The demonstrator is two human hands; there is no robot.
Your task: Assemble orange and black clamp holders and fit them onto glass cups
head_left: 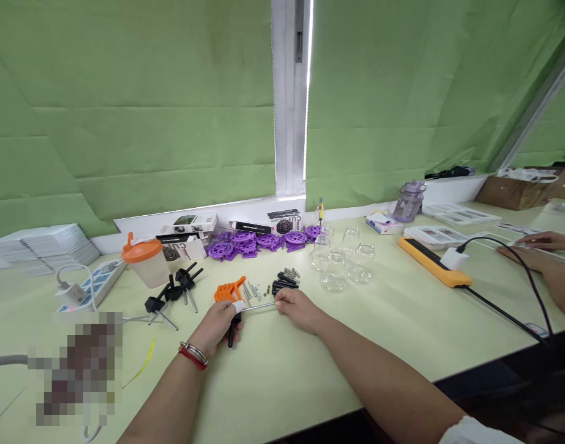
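Observation:
My left hand is closed around a black part with a handle, with a white covering on the thumb tip. From it a thin metal rod runs to the right. My right hand pinches the far end of that rod. Just beyond my hands lie stacked orange plastic pieces, small metal screws, black cylindrical pieces and coil springs. Left of them rest several black parts with metal rods. How the rod joins the held part is hidden by my fingers.
Purple plastic holders and cup-holder boxes line the back. Clear glass jars stand right of centre. An orange-lidded cup and a power strip are at left. A yellow power strip and another person's hands are at right.

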